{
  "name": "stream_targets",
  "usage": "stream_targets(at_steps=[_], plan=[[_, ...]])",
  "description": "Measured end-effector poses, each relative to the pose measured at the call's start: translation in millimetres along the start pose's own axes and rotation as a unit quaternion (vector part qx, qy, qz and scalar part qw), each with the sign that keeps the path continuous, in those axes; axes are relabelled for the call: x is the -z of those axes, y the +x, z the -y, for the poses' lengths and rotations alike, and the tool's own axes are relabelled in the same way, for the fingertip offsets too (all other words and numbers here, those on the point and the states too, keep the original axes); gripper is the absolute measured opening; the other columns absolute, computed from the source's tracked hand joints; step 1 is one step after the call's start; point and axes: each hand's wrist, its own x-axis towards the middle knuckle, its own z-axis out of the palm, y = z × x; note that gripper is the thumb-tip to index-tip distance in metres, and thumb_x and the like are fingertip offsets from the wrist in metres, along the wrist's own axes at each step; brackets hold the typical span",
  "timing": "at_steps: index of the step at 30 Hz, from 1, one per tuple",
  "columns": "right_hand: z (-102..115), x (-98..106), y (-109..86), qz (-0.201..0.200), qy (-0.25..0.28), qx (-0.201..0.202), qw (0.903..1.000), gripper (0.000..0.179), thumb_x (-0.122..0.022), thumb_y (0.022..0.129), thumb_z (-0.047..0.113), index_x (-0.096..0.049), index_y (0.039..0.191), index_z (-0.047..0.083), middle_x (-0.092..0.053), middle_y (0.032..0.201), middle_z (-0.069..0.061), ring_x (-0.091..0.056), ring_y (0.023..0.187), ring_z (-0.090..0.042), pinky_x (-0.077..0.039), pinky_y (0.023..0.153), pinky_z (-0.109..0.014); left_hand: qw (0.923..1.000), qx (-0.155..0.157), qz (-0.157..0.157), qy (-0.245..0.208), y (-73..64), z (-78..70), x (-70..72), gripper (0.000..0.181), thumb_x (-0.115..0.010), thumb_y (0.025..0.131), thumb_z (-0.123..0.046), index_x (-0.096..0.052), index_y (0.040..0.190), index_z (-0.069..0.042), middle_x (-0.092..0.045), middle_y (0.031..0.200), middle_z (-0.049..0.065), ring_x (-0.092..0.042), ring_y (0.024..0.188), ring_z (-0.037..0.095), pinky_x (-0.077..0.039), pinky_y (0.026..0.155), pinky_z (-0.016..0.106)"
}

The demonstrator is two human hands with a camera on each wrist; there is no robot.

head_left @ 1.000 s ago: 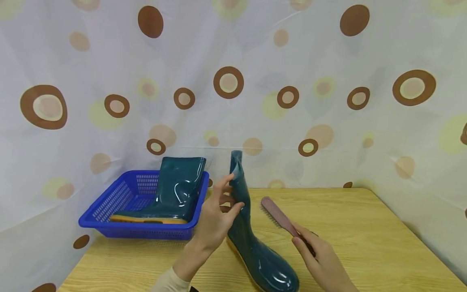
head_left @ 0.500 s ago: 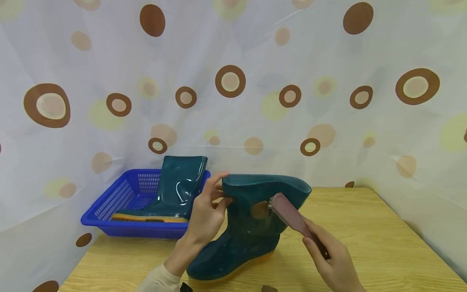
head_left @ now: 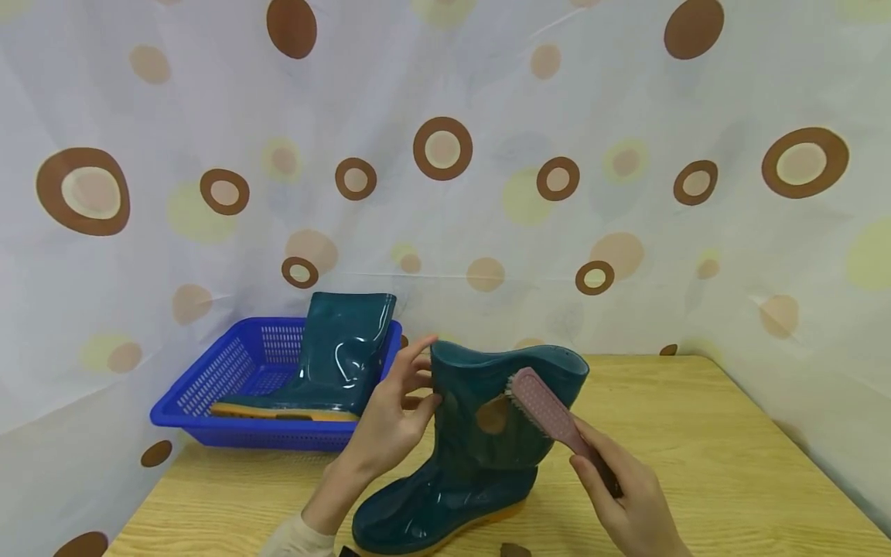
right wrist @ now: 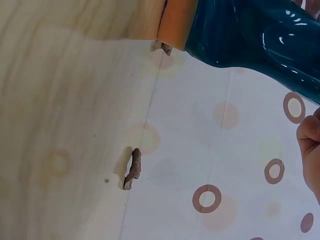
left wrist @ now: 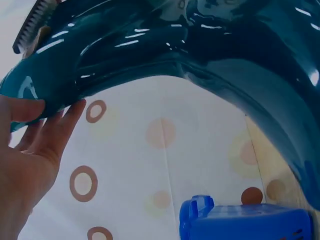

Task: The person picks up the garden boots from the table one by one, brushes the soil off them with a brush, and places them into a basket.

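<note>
A teal rubber boot (head_left: 452, 464) with a yellow sole stands on the table, toe pointing left. My left hand (head_left: 393, 418) grips the back of its shaft top between thumb and fingers, also visible in the left wrist view, where the boot (left wrist: 165, 45) arches overhead. A brown patch (head_left: 493, 415) marks the side of the shaft. My right hand (head_left: 629, 487) holds a pink brush (head_left: 550, 406) by its dark handle, bristles against the shaft beside that patch. In the right wrist view only part of my right hand (right wrist: 311, 145) shows at the edge.
A blue plastic basket (head_left: 264, 437) at the left of the wooden table (head_left: 696, 449) holds a second teal boot (head_left: 341, 356). Brown fragments (right wrist: 132, 170) lie on the table, one brown piece (head_left: 515, 550) near its front. A dotted curtain (head_left: 501, 100) hangs behind.
The boot has turned from toe-toward-me to toe-left, showing its side and brown patch. My right hand has brought the brush from beside the boot onto the shaft.
</note>
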Motion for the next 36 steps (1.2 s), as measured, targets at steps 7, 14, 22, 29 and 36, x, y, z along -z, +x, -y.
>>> stream_targets(at_steps=[7, 14, 22, 29, 36], plan=[[2, -1, 8.1, 0.013, -0.029, -0.018, 0.9993, 0.056, -0.068, 0.083, -0.015, -0.058, 0.135, 0.0, -0.069, 0.102, -0.008, -0.053, 0.073, 0.001, -0.046, 0.062, -0.009, 0.9966, -0.022, 0.028, 0.074, -4.1, 2.7, 10.7, 0.079, -0.068, 0.09, -0.004, -0.03, 0.155, -0.028, -0.059, 0.136, 0.007, -0.067, 0.111, 0.023, -0.059, 0.087, 0.038], [-1, 2, 29.7, 0.045, -0.036, -0.001, 0.9983, 0.061, -0.07, 0.083, -0.01, -0.055, 0.139, 0.006, -0.057, 0.082, 0.007, -0.043, 0.063, 0.004, -0.037, 0.053, -0.011, 0.9927, 0.021, 0.068, 0.097, -3.8, 3.8, 16.1, 0.096, -0.08, 0.085, -0.017, -0.02, 0.157, -0.033, -0.068, 0.115, 0.003, -0.069, 0.088, 0.009, -0.059, 0.08, 0.026], [-4, 13, 50.4, 0.082, -0.031, 0.024, 0.9959, 0.058, -0.072, 0.083, -0.008, -0.06, 0.136, 0.011, -0.054, 0.079, 0.011, -0.041, 0.06, 0.005, -0.037, 0.053, -0.01, 0.994, 0.043, 0.086, 0.052, -1.5, 5.1, 18.3, 0.092, -0.075, 0.087, -0.009, -0.02, 0.158, -0.028, -0.067, 0.091, -0.002, -0.066, 0.082, 0.006, -0.058, 0.081, 0.024], [-7, 21, 59.1, 0.139, -0.013, 0.035, 0.9896, 0.052, -0.071, 0.086, -0.002, -0.063, 0.134, 0.017, -0.072, 0.101, 0.004, -0.051, 0.067, 0.005, -0.041, 0.057, -0.011, 0.9945, 0.04, 0.091, 0.031, -0.7, 6.5, 19.0, 0.093, -0.075, 0.087, -0.006, -0.021, 0.158, -0.031, -0.07, 0.09, -0.001, -0.067, 0.082, 0.007, -0.059, 0.083, 0.027], [-10, 28, 66.8, 0.2, 0.036, 0.035, 0.9785, 0.046, -0.068, 0.091, 0.001, -0.064, 0.134, 0.017, -0.071, 0.102, 0.006, -0.054, 0.069, 0.004, -0.045, 0.057, -0.014, 0.9959, 0.038, 0.075, 0.034, -2.2, 9.7, 17.4, 0.092, -0.075, 0.087, -0.007, -0.021, 0.158, -0.031, -0.072, 0.089, -0.002, -0.068, 0.081, 0.006, -0.059, 0.081, 0.027]])
